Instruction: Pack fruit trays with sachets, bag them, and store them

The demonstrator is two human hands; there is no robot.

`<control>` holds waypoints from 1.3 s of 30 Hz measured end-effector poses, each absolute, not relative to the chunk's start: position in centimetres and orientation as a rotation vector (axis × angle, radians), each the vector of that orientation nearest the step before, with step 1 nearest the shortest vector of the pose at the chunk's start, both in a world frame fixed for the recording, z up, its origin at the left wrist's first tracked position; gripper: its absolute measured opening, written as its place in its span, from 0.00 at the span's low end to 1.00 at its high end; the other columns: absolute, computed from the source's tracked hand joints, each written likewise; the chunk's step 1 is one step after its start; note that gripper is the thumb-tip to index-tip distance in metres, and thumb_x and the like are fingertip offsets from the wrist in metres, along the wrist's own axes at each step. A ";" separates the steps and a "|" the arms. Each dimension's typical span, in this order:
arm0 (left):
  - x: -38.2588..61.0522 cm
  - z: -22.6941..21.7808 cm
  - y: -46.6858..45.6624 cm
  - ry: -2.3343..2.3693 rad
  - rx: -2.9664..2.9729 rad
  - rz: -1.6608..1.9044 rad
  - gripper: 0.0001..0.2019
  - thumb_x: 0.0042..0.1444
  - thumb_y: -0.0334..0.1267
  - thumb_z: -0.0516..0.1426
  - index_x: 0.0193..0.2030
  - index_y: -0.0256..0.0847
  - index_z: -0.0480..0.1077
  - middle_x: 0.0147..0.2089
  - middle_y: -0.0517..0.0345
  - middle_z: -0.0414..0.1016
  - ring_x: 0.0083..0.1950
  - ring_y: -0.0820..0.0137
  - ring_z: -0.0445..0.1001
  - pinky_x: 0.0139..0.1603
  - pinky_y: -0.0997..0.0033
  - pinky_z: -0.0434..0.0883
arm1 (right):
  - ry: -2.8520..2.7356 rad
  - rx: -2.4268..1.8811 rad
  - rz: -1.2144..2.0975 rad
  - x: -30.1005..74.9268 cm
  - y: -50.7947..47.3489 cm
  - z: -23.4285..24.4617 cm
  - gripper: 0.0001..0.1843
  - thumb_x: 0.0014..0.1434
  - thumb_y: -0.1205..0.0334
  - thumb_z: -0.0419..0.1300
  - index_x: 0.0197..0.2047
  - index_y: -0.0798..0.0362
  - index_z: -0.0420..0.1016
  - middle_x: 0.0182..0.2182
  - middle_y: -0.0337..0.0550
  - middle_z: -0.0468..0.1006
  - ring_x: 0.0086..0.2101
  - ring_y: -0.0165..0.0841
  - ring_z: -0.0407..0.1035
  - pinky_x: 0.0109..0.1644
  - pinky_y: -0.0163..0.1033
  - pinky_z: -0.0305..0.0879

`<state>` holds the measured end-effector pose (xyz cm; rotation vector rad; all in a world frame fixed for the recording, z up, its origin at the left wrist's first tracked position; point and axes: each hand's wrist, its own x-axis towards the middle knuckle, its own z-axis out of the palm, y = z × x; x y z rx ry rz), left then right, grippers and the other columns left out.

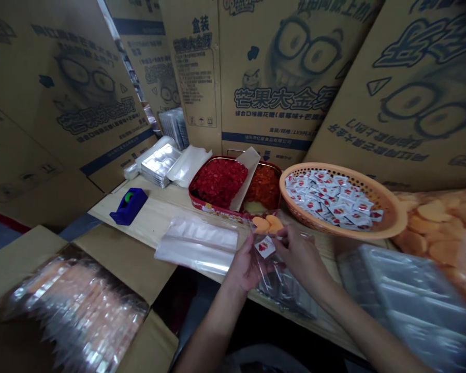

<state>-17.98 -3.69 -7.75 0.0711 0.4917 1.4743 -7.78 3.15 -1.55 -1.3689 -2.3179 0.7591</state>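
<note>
Two hands [246, 267], sachet [264, 247] — near table edge [330, 329]

Passage lay between the tape dispenser [129, 207] and flat bags [198, 243], by the table's [159, 210] left corner; left hand [246, 264] and right hand [298, 255] blocked the front edge, cartons [272, 77] the back

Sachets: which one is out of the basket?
The sachet between the left hand and right hand, beside the orange pieces; the other visible sachets lie in the basket.
</note>
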 end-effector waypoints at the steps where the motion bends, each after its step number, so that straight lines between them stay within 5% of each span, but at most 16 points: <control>1: -17.9 -7.8 -3.7 0.499 0.060 1.470 0.25 0.59 0.54 0.49 0.49 0.35 0.70 0.42 0.45 0.76 0.39 0.63 0.74 0.44 0.58 0.71 | -2.353 -1.352 0.764 -7.7 2.8 -1.6 0.02 0.56 0.63 0.54 0.33 0.52 0.63 0.29 0.44 0.76 0.30 0.37 0.71 0.33 0.38 0.60; 7: -18.1 -8.1 -3.8 0.488 0.051 1.466 0.24 0.60 0.53 0.48 0.48 0.33 0.71 0.40 0.45 0.76 0.41 0.62 0.75 0.47 0.55 0.70 | -2.509 -1.199 0.865 -6.2 2.2 -1.5 0.05 0.58 0.58 0.53 0.35 0.51 0.63 0.29 0.41 0.75 0.30 0.36 0.70 0.34 0.38 0.60; 10: -18.3 -8.0 -4.0 0.486 0.063 1.439 0.25 0.60 0.53 0.48 0.49 0.31 0.70 0.45 0.41 0.75 0.47 0.58 0.73 0.51 0.49 0.68 | -2.490 -1.228 0.649 -4.9 5.1 -0.5 0.06 0.60 0.59 0.52 0.39 0.52 0.65 0.34 0.44 0.75 0.34 0.36 0.70 0.35 0.37 0.60; 14: -18.6 -7.5 -4.2 0.473 0.070 1.452 0.21 0.61 0.48 0.49 0.48 0.34 0.71 0.48 0.43 0.74 0.52 0.57 0.71 0.51 0.43 0.67 | -2.655 -1.647 0.197 -2.5 12.9 0.6 0.11 0.62 0.63 0.50 0.46 0.56 0.68 0.42 0.56 0.74 0.41 0.41 0.69 0.36 0.39 0.57; 18: -18.9 -7.3 -4.4 0.469 0.088 1.456 0.20 0.61 0.47 0.49 0.49 0.34 0.71 0.50 0.42 0.73 0.52 0.56 0.71 0.49 0.45 0.69 | -2.650 -1.888 0.184 -0.3 20.0 -0.3 0.20 0.52 0.63 0.63 0.48 0.62 0.70 0.45 0.69 0.71 0.42 0.52 0.68 0.35 0.44 0.58; 20: -19.1 -7.4 -4.5 0.470 0.085 1.447 0.20 0.61 0.48 0.49 0.49 0.34 0.71 0.52 0.42 0.72 0.53 0.57 0.70 0.48 0.47 0.70 | -2.671 -1.868 0.187 0.3 21.9 -1.3 0.21 0.50 0.65 0.64 0.48 0.59 0.70 0.45 0.66 0.71 0.42 0.52 0.68 0.35 0.44 0.60; 24: -19.4 -7.5 -4.8 0.486 0.076 1.463 0.20 0.61 0.47 0.48 0.49 0.35 0.71 0.55 0.44 0.70 0.53 0.57 0.70 0.48 0.45 0.70 | -2.757 -1.690 0.335 0.6 23.0 -3.1 0.03 0.54 0.68 0.56 0.31 0.52 0.70 0.28 0.52 0.73 0.31 0.44 0.69 0.32 0.43 0.59; 28: -19.5 -7.6 -4.8 0.497 0.097 1.445 0.21 0.61 0.48 0.48 0.50 0.34 0.71 0.58 0.43 0.67 0.54 0.57 0.69 0.49 0.45 0.69 | -2.657 -1.602 0.304 1.2 23.1 -3.6 0.10 0.56 0.62 0.52 0.23 0.49 0.63 0.21 0.48 0.67 0.25 0.42 0.64 0.30 0.45 0.56; 32: -19.5 -7.8 -4.7 0.484 0.114 1.434 0.21 0.62 0.47 0.48 0.52 0.35 0.70 0.60 0.42 0.66 0.55 0.57 0.69 0.50 0.46 0.69 | -2.395 -1.470 0.497 1.2 22.2 -1.7 0.20 0.54 0.46 0.53 0.18 0.47 0.59 0.17 0.46 0.65 0.22 0.38 0.61 0.28 0.44 0.55; 35: -19.6 -8.1 -4.7 0.464 0.102 1.435 0.21 0.61 0.47 0.48 0.53 0.36 0.69 0.59 0.43 0.66 0.54 0.57 0.70 0.50 0.45 0.68 | -2.174 -1.246 0.738 -0.1 18.9 0.7 0.24 0.48 0.36 0.55 0.21 0.48 0.65 0.21 0.46 0.70 0.25 0.38 0.63 0.29 0.43 0.57; 39: -19.7 -8.0 -4.8 0.462 0.079 1.435 0.21 0.61 0.48 0.49 0.53 0.35 0.68 0.56 0.43 0.70 0.53 0.56 0.71 0.52 0.42 0.66 | -2.266 -1.024 1.234 -3.6 12.7 2.3 0.23 0.45 0.38 0.60 0.27 0.51 0.72 0.24 0.41 0.74 0.27 0.34 0.65 0.32 0.39 0.61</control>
